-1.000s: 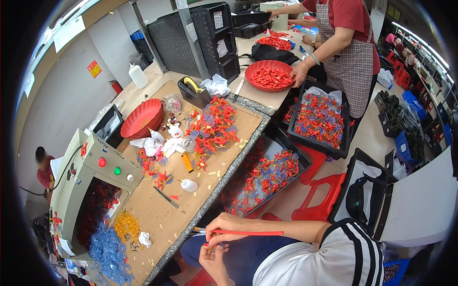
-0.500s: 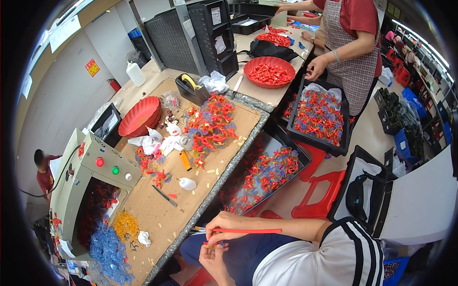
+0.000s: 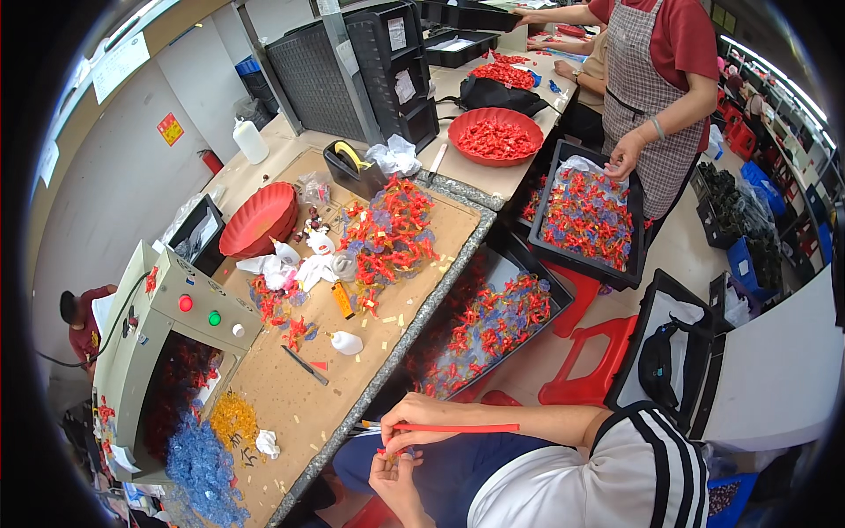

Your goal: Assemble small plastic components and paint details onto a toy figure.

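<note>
at the lower edge of the view the right hand (image 3: 422,418) is pinched shut on a thin red stick (image 3: 458,429), which lies level and points off to the right over the lap. just below it the left hand (image 3: 396,471) is cupped palm-up with a few small red pieces (image 3: 392,455) at its fingertips; whether it grips them i cannot tell. both hands sit just off the near edge of the cardboard-covered table (image 3: 299,405), which carries a heap of red and clear plastic parts (image 3: 387,233), a red basket (image 3: 260,220) and a small white bottle (image 3: 346,343). beside the table a black tray (image 3: 515,255) holds more of the parts. a person in a checked apron (image 3: 651,97) stands at another tray further off.
</note>
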Tool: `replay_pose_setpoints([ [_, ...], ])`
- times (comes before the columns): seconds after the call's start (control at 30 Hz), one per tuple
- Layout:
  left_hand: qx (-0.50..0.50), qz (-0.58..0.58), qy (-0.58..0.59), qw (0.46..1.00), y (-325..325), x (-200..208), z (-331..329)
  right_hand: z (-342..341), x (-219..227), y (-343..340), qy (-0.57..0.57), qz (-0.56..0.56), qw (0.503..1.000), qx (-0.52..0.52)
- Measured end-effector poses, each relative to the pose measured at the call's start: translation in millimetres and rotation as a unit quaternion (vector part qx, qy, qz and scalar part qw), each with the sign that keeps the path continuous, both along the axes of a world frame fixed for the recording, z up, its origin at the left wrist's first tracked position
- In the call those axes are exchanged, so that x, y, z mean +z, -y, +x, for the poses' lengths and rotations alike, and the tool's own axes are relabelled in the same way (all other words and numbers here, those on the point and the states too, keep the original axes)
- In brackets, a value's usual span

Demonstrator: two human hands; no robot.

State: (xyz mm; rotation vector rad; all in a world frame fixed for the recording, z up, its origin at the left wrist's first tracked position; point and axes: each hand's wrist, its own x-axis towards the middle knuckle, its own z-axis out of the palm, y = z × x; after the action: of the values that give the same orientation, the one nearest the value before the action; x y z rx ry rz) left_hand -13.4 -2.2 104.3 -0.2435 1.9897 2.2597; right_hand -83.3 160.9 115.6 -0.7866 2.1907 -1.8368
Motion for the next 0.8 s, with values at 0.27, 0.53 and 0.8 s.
replay_pose_setpoints([
  [0.27,0.0,0.002,-0.004,1.0,-0.5,1.8,-0.2,0.7,1.9,0.3,0.0,0.004,1.0,0.0],
  [0.53,0.006,-0.011,-0.025,1.0,-3.2,5.1,-1.7,-1.6,-2.0,3.4,-0.022,0.005,1.0,-0.009],
  [0.8,-0.007,-0.031,-0.059,0.998,-4.5,1.2,0.4,1.1,6.6,2.2,-0.007,-0.046,0.999,-0.022],
])
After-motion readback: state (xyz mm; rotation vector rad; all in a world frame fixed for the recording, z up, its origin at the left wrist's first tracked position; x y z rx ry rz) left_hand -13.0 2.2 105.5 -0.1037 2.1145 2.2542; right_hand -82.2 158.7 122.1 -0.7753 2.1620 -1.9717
